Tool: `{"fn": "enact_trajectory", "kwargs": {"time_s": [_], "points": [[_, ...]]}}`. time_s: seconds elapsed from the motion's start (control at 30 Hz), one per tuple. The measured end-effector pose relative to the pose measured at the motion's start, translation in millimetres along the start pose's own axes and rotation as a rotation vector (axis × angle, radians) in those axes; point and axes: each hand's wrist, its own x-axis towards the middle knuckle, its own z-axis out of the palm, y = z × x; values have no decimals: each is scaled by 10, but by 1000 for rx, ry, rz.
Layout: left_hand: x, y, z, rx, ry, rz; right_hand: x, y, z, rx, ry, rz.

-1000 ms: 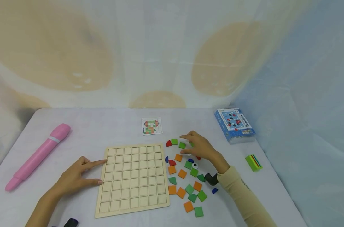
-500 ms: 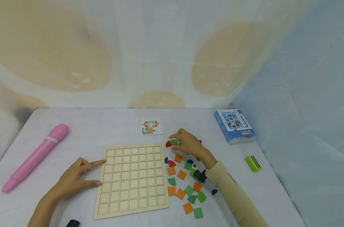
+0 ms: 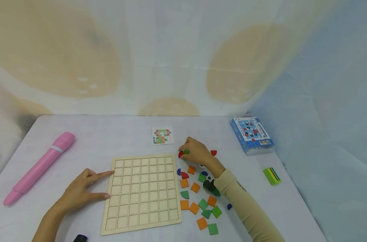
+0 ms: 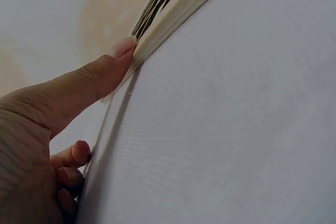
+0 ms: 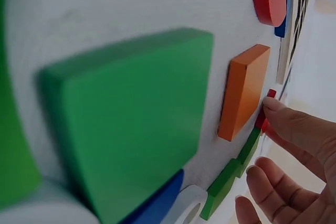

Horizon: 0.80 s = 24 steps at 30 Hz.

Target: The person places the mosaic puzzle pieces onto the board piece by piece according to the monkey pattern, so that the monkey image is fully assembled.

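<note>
My left hand (image 3: 80, 190) lies at the left edge of a wooden grid board (image 3: 144, 188), index finger extended and thumb apart, both touching the rim. In the left wrist view the thumb (image 4: 100, 74) presses against the board's edge. Past the board's far right corner, my right hand (image 3: 198, 153) pinches a red quarter-circle tile (image 3: 180, 154) between thumb and index finger. The right wrist view shows the thumb (image 5: 294, 121) on that tile, partly hiding it. Green square tiles (image 5: 220, 187) lie close by, below the right hand.
Several orange, green, red and blue tiles, such as an orange square (image 3: 184, 183), lie scattered right of the board. A pattern card (image 3: 163, 135) lies beyond it. A pink tube-shaped object (image 3: 44, 164) is at left; a blue box (image 3: 251, 134) and a green block (image 3: 271, 176) are at right.
My right hand has moved left across the far tiles to the red quarter-circle tile, and its thumb and index finger have closed on it. The left hand stays at the board.
</note>
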Motion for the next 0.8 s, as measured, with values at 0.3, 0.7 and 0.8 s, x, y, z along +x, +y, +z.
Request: {"fn": "enact_trajectory", "kwargs": {"time_s": [0.3, 0.7, 0.8], "points": [[-33, -8, -19, -3, -1, -3, 7, -24, 23, 9, 18, 7], [28, -26, 16, -1, -5, -29, -23, 20, -19, -22, 22, 10], [26, -21, 13, -4, -3, -26, -25, 25, -15, -28, 31, 9]]}}
